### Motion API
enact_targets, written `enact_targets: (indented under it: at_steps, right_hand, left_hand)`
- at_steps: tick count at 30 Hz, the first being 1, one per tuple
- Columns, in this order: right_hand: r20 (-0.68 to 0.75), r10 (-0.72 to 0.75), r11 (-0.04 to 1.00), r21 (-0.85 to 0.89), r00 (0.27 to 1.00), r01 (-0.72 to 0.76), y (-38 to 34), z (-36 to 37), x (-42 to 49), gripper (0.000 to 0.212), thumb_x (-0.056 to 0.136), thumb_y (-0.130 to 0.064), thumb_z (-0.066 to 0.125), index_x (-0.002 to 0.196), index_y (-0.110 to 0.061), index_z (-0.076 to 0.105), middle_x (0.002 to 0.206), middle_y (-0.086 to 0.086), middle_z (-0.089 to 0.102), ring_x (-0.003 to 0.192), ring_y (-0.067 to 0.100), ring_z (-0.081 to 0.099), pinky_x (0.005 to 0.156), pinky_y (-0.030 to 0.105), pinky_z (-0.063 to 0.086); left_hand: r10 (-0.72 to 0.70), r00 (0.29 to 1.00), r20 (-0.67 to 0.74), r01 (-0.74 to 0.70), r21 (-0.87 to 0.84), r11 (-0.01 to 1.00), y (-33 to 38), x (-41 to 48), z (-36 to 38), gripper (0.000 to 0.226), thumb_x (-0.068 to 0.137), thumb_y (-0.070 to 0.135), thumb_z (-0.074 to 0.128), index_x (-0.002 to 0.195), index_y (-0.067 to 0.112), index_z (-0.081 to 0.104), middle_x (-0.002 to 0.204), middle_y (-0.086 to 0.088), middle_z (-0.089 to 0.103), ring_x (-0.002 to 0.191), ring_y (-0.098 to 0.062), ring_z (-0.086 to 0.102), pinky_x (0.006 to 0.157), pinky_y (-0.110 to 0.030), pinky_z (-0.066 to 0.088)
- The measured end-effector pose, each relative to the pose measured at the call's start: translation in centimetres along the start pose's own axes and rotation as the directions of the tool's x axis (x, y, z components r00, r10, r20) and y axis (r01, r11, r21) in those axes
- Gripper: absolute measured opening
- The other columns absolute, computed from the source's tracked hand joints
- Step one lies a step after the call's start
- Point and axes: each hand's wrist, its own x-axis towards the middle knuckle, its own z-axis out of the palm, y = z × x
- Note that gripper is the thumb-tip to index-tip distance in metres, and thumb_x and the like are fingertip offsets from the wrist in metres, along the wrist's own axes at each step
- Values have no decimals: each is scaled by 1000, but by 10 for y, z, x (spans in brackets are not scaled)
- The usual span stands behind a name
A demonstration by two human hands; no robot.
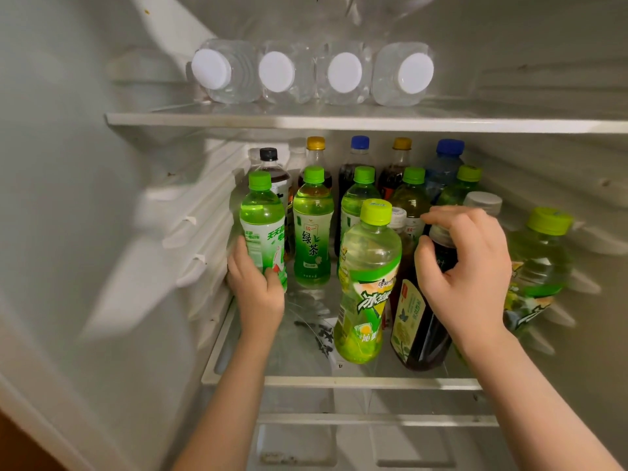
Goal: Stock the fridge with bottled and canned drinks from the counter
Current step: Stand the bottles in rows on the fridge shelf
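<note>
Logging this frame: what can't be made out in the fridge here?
1. Top of the dark bottle: head view, mostly covered by the right hand.
2. Labels of the back-row bottles: head view, hidden by the green-capped row in front.
3. Labels of the water bottles: head view, only caps face the camera.
4. Label of the far-right green bottle: head view, blurred near the edge.
5. The counter: outside the frame.

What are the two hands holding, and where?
Left hand grips the pale green bottle low on its label; right hand holds the dark bottle by its neck.
</note>
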Motion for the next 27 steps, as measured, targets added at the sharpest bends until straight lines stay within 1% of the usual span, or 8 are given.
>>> enact_targets:
  at_steps: [6, 7, 9, 11, 14, 18, 24, 27]
  right_hand:
    - [8, -2, 1000, 9, 1000, 2, 0, 0, 0, 21, 80, -8, 56, 98, -5, 65, 101, 8, 65, 98, 28, 58, 87, 21, 33]
    - [9, -2, 1000, 12, 1000, 2, 0, -1, 0, 21, 80, -8, 56, 98, -5, 65, 101, 8, 65, 98, 28, 58, 87, 21, 33]
    - [11, -4, 1000, 17, 1000, 4, 1, -1, 0, 21, 80, -9, 55, 99, -5, 65, 101, 8, 65, 98, 28, 58, 87, 23, 34]
    - [12, -7, 1000, 18, 1000, 7, 0, -1, 0, 21, 81, -9, 55, 99, -5, 65, 101, 8, 65, 98, 28, 58, 87, 23, 34]
    - [19, -13, 1000, 15, 1000, 13, 1, -3, 1, 21, 81, -10, 55, 98, -4, 65, 101, 9, 65, 98, 28, 58, 87, 23, 34]
    - [27, -23, 1000, 13, 999, 22, 1, -5, 1, 21, 81, -10, 55, 99, -4, 65, 100, 9, 65, 97, 28, 58, 86, 24, 34]
    - [28, -34, 999, 12, 999, 33, 2, -6, 1, 22, 81, -11, 54, 99, -5, 65, 100, 9, 65, 97, 28, 58, 86, 25, 35]
    - [21, -31, 999, 14, 999, 31, 2, -4, 1, 21, 81, -10, 54, 99, -5, 65, 101, 9, 65, 97, 28, 58, 86, 24, 35]
  left_hand:
    - [-67, 997, 33, 65, 54, 996, -5, -4, 3, 63, 79, 10, 64, 136, 7, 38, 129, -10, 52, 119, -29, 44, 107, -47, 28]
    - [-75, 997, 34, 74, 33, 997, -4, -5, 4, 64, 80, 11, 66, 136, 4, 38, 130, -13, 50, 118, -23, 43, 106, -39, 30]
    - [-80, 996, 44, 81, -14, 997, -2, -10, 7, 69, 81, 9, 68, 140, 2, 32, 133, -15, 38, 108, -1, 32, 94, -6, 28]
    - [-96, 995, 28, 97, -29, 995, -2, -13, 12, 68, 81, 9, 69, 138, 2, 32, 131, -17, 33, 95, 7, 27, 78, 6, 25]
    - [-140, 990, 17, 140, -7, 990, -4, -6, 13, 67, 77, 17, 75, 129, 2, 36, 123, -13, 44, 94, 0, 36, 75, -9, 33]
    - [-182, 982, 56, 183, -23, 983, -6, 3, 15, 69, 71, 25, 80, 119, 6, 35, 111, -12, 58, 97, -28, 59, 79, -44, 51]
    - [-151, 988, 43, 152, -40, 988, -9, -1, 14, 66, 70, 17, 79, 122, 6, 40, 115, -9, 51, 103, -23, 52, 87, -39, 48]
    - [-104, 993, 50, 106, -48, 993, -10, -1, 12, 57, 74, 12, 74, 122, 7, 45, 115, -7, 53, 100, -18, 52, 83, -25, 46]
